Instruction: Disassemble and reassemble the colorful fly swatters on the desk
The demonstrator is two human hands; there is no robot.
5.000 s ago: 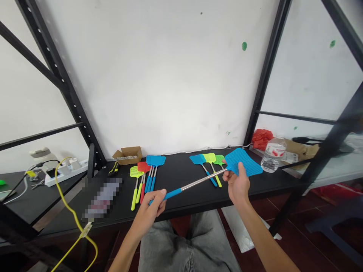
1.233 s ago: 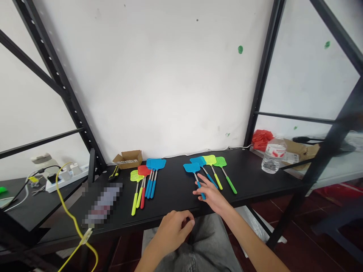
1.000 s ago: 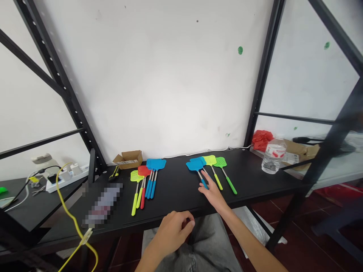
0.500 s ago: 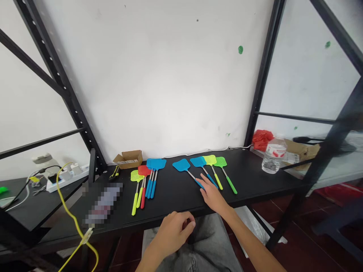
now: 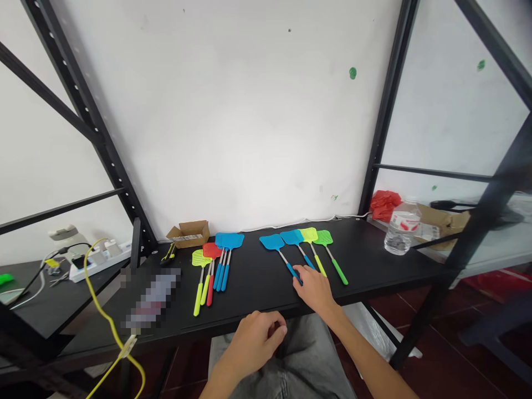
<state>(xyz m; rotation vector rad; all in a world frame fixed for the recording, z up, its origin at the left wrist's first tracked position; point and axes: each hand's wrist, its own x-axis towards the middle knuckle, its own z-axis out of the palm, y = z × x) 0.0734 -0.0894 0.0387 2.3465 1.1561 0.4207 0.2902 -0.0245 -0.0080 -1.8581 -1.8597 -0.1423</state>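
My right hand [image 5: 315, 286] is closed round the lower end of a blue fly swatter's handle. This blue fly swatter [image 5: 273, 242] lies flat on the black table, its head pointing to the wall. To its right lie another blue swatter [image 5: 292, 237], a yellow one [image 5: 309, 235] and a green one [image 5: 323, 238], their heads partly overlapping. Loosely curled, my left hand [image 5: 260, 336] rests above my lap by the table's front edge, with nothing visible in it. Left of centre is a second row: yellow swatters [image 5: 198, 299], a red swatter [image 5: 211, 250] and several blue swatters [image 5: 231, 240].
A small open cardboard box [image 5: 189, 235] stands by the wall, with a yellow-black cutter [image 5: 168, 254] near it. A blurred-out device [image 5: 152, 299] with a yellow cable [image 5: 108, 320] lies at left. A water bottle [image 5: 402, 227] stands at right. Black metal posts frame both sides.
My right hand has gone from spread fingers over the handle to a closed grip. The held swatter has shifted slightly right, towards the neighbouring blue one. My left hand has stayed in place.
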